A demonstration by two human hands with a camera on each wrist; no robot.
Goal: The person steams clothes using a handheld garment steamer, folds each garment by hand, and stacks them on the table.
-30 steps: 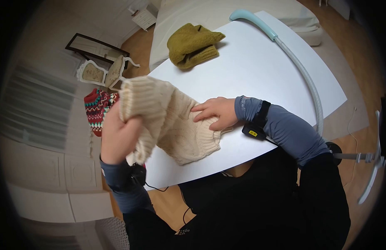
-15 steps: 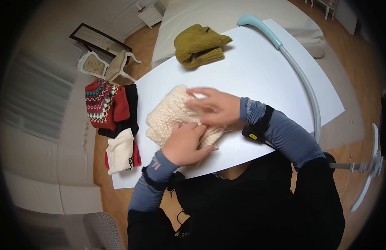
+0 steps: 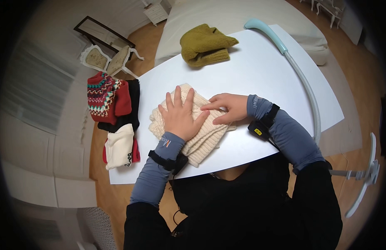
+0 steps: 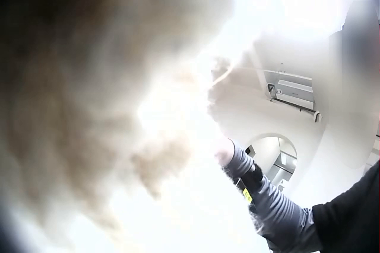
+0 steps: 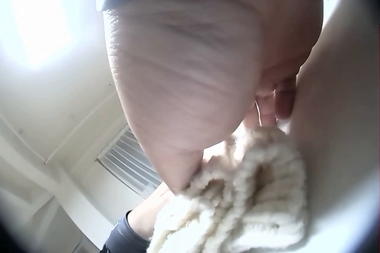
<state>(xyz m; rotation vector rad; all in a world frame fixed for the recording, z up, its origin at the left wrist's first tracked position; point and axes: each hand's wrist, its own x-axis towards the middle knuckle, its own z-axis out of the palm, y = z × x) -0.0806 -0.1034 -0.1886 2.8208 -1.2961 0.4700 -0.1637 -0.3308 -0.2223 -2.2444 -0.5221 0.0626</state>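
One white table [image 3: 268,75] spreads under the left hand [image 3: 179,118] and the right hand [image 3: 230,108]; its near edge, on the body side of both, looks like the biggest hazard. The cream sweater [image 3: 203,135] reaches close to that edge, so a tug toward the body could draw it over. Thick knit probably springs back, and the sweater's layers might open if the left hand lifted too soon. Left of that hand, the red patterned sweater [image 3: 103,98] could be knocked askew by a wide sweep of the arm. Smallest of the risks, the ribbing [image 3: 197,158] might twist if the right fingers pulled sideways against the pressing palm.

As for place, the cream sweater lies folded beneath the left hand, crosses to the right hand, and extends from between them toward the body. The left hand rests flat on top, fingers spread, gripping nothing. The right hand, fingers bent, touches the sweater's right side; whether it pinches the knit cannot be told.
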